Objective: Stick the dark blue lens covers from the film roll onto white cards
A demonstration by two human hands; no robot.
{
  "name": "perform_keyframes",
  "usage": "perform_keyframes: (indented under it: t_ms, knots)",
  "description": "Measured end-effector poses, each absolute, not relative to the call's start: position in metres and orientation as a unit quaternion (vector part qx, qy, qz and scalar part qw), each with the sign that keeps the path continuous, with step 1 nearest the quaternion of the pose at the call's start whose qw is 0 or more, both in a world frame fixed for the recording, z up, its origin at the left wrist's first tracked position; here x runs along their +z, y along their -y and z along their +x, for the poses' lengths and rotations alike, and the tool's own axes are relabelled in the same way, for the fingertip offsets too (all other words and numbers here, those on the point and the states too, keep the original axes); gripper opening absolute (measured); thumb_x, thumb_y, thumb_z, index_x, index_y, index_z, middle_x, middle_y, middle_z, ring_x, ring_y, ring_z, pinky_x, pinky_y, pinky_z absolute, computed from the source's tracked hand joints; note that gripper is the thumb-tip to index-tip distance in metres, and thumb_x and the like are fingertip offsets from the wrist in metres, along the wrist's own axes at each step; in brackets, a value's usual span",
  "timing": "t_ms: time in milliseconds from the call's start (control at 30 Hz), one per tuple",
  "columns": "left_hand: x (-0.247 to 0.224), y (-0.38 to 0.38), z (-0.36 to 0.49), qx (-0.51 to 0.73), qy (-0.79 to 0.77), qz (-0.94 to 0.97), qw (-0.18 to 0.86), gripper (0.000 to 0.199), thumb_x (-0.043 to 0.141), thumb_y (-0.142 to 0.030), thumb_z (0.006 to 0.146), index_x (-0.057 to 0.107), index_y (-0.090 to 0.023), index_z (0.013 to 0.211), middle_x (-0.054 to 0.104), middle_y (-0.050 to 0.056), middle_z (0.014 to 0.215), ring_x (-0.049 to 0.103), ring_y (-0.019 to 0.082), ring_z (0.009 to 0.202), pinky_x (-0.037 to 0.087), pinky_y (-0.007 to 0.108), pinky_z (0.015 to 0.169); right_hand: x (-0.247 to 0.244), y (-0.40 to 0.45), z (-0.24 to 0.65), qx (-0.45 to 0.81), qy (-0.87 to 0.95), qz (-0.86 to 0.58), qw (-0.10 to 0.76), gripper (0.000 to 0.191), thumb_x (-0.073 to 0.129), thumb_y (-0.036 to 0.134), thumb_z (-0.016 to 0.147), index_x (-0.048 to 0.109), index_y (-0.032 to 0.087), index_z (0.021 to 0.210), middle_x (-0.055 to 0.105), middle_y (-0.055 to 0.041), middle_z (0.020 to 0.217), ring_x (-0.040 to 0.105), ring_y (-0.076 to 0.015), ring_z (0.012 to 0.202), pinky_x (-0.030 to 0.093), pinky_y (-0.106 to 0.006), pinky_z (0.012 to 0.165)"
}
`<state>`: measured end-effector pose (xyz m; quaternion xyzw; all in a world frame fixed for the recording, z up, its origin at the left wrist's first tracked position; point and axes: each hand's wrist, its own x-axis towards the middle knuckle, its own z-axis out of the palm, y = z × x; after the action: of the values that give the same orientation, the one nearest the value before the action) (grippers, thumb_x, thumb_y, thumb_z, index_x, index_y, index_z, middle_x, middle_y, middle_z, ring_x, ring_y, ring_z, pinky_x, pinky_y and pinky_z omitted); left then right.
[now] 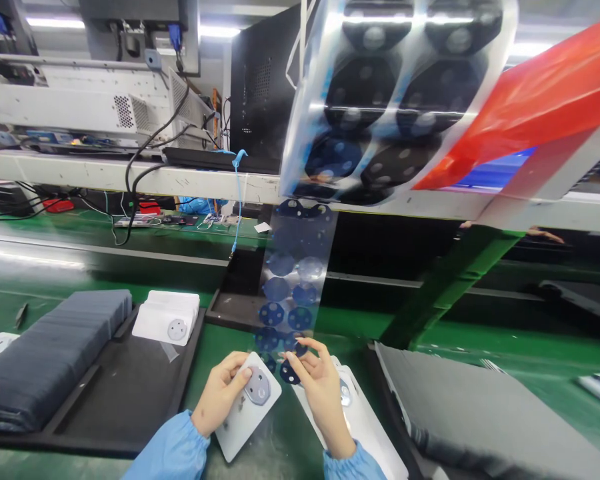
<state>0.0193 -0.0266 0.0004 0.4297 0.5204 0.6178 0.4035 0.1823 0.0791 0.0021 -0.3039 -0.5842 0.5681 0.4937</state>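
My left hand (226,387) grips a white phone back cover (245,427), its thumb resting by the grey camera ring (258,387). The cover is tilted, with the ring near its upper edge. Between the thumb and fingers of my right hand (320,387) is a dark round sticker (290,372) with small holes. Just behind it hangs a clear film strip (280,290) carrying paired dark round stickers. Whether the pinched sticker is fully off the strip I cannot tell. Under my right wrist lie more white back covers (365,420), partly hidden by the hand.
A roll of sticker film (380,100) hangs above, beside a red plastic strip (545,100). On the left, a black tray (125,393) holds stacked white covers (155,313) and a dark grey padded stack (55,360). Another grey stack (480,407) lies right. A white shelf (80,170) crosses behind.
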Motion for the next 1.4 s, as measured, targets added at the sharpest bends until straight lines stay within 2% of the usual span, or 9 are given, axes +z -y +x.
perform_keyframes:
  t_ms: [267,367,433,533,633,800,1100,1300,1400]
  knots:
    - [-0.038,0.012,0.021,0.567,-0.550,0.367,0.491,0.051,0.075,-0.055,0.071,0.072,-0.012,0.098,0.071,0.006,0.074,0.060,0.015,0.059,0.044,0.022,0.054,-0.052,-0.093,0.187,0.473,0.666,-0.384,0.432,0.035,0.068,0.054,0.077,0.060,0.020,0.083,0.054,0.0040,0.050,0.055,-0.0182,0.042,0.045,-0.029,0.043]
    - [-0.035,0.014,0.024,0.546,-0.541,0.374,0.519,0.055,0.076,-0.055,0.070,0.073,-0.012,0.103,0.073,0.009,0.075,0.061,0.015,0.056,0.044,0.022,0.051,-0.056,-0.089,0.190,0.429,0.675,-0.401,0.445,0.037,0.066,0.052,0.078,0.065,0.019,0.096,0.069,-0.0104,0.088,0.067,-0.0309,0.080,0.054,-0.046,0.071]
    - [-0.032,0.015,0.026,0.546,-0.529,0.379,0.528,0.054,0.077,-0.054,0.071,0.073,-0.014,0.108,0.074,0.012,0.094,0.064,0.015,0.063,0.047,0.023,0.056,-0.051,-0.084,0.190,0.348,0.710,-0.406,0.458,0.044,0.067,0.046,0.079,0.063,0.021,0.115,0.053,-0.0174,0.134,0.046,-0.0405,0.126,0.039,-0.059,0.100]
    - [-0.030,0.016,0.027,0.560,-0.493,0.380,0.546,0.051,0.079,-0.049,0.070,0.073,-0.018,0.110,0.067,0.014,0.121,0.067,0.017,0.073,0.051,0.024,0.066,-0.044,-0.078,0.189,0.195,0.819,-0.345,0.415,0.058,0.066,0.031,0.083,0.049,0.026,0.138,0.017,-0.0106,0.159,0.009,-0.0405,0.145,0.017,-0.066,0.112]
    - [-0.033,0.017,0.026,0.559,-0.469,0.388,0.563,0.046,0.081,-0.045,0.070,0.075,-0.018,0.107,0.065,0.015,0.126,0.068,0.017,0.076,0.051,0.025,0.069,-0.045,-0.078,0.190,0.149,0.884,-0.239,0.373,0.054,0.057,0.017,0.088,0.046,0.029,0.140,0.034,-0.0085,0.153,0.029,-0.0335,0.141,0.028,-0.060,0.111]
    - [-0.035,0.018,0.025,0.556,-0.464,0.391,0.568,0.043,0.082,-0.041,0.070,0.076,-0.017,0.105,0.068,0.015,0.119,0.067,0.014,0.069,0.050,0.023,0.065,-0.049,-0.081,0.191,0.150,0.864,-0.188,0.443,0.030,0.053,0.015,0.092,0.062,0.025,0.118,0.067,-0.0092,0.119,0.063,-0.0253,0.109,0.053,-0.044,0.091]
    - [-0.033,0.019,0.028,0.567,-0.450,0.358,0.589,0.048,0.080,-0.037,0.074,0.071,-0.013,0.115,0.074,0.008,0.070,0.062,0.012,0.054,0.047,0.020,0.054,-0.042,-0.070,0.189,0.129,0.831,-0.205,0.501,0.011,0.055,0.017,0.093,0.065,0.021,0.090,0.069,-0.0092,0.094,0.066,-0.0229,0.085,0.054,-0.037,0.075]
    - [-0.030,0.018,0.027,0.634,-0.412,0.287,0.587,0.046,0.082,-0.028,0.072,0.070,-0.018,0.116,0.073,0.012,0.112,0.069,0.019,0.089,0.051,0.024,0.078,-0.033,-0.067,0.189,0.180,0.841,-0.193,0.472,0.015,0.055,0.014,0.090,0.058,0.023,0.078,0.067,-0.0041,0.085,0.062,-0.0204,0.078,0.050,-0.033,0.069]
    - [-0.027,0.017,0.024,0.645,-0.406,0.265,0.591,0.045,0.082,-0.027,0.072,0.071,-0.017,0.115,0.072,0.013,0.116,0.067,0.021,0.098,0.050,0.026,0.085,-0.022,-0.065,0.191,0.277,0.836,-0.193,0.433,0.015,0.060,0.016,0.085,0.054,0.023,0.074,0.064,-0.0018,0.080,0.061,-0.0194,0.076,0.048,-0.031,0.069]
